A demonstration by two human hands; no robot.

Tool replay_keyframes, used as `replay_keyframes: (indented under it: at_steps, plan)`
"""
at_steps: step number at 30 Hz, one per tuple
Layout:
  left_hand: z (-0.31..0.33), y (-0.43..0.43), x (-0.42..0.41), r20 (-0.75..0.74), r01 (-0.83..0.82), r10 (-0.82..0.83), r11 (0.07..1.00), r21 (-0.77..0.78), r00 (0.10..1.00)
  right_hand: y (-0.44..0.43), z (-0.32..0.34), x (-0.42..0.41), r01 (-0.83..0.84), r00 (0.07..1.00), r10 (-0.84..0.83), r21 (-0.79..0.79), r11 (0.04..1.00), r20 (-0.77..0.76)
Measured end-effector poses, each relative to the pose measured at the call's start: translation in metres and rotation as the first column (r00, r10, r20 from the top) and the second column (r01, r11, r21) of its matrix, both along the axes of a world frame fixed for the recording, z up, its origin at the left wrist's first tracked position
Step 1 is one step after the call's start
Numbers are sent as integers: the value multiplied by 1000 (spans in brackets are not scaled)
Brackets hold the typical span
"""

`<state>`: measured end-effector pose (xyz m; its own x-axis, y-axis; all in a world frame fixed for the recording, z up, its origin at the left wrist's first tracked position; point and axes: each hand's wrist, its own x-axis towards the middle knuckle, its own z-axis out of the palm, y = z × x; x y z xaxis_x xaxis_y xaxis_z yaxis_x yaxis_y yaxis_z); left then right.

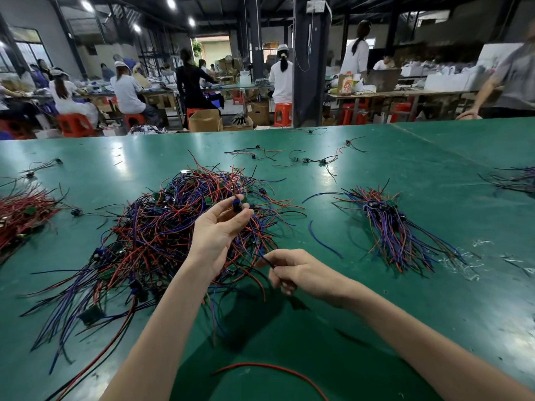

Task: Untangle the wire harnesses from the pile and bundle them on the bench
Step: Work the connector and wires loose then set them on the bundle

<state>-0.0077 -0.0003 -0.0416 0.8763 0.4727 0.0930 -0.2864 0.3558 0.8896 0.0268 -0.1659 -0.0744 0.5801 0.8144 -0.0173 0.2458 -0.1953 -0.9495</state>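
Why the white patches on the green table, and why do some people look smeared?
Head view: ceiling lamps mirror in the glossy green bench top; the grey-shirted person at far right is motion-blurred; the left hand pinching a small blue-black connector and right hand pinching thin dark wires look sharper.

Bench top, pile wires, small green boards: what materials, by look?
Bench top: green mat, probably rubber or vinyl. It is glossy, with bright glare patches.
Wires: red, blue and black insulation that looks like plastic, smooth and bending in loose curves. The conductor is not visible.
Green boards: flat, rigid-looking squares, likely circuit-board laminate, but too small to confirm.
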Motion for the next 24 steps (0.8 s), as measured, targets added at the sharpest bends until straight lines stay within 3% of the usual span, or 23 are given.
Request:
replay_keyframes:
  at_steps: [11, 15, 17, 20, 24]
  plan:
    - [0, -7, -1, 54, -66, 60, 991, 120, 997, 1, 2, -2, 0, 996, 0, -2, 1000, 92]
    - [-2, -13, -1, 43, -49, 42, 979, 196, 998, 2, 6, 2, 85, 982, -93, 57, 995, 165]
    - [-4, -20, -1, 31, -23, 16, 973, 231, 999, 3, 8, 5, 121, 984, -138, 145, 982, 114]
    - [-9, -30, 0, 13, 18, -22, 965, 262, 1000, 3, 9, 8, 173, 985, -157, 287, 942, -78]
    - [-11, -33, -1, -17, 30, -26, 954, 297, 1000, 2, 7, 11, 231, 972, -203, 311, 922, -120]
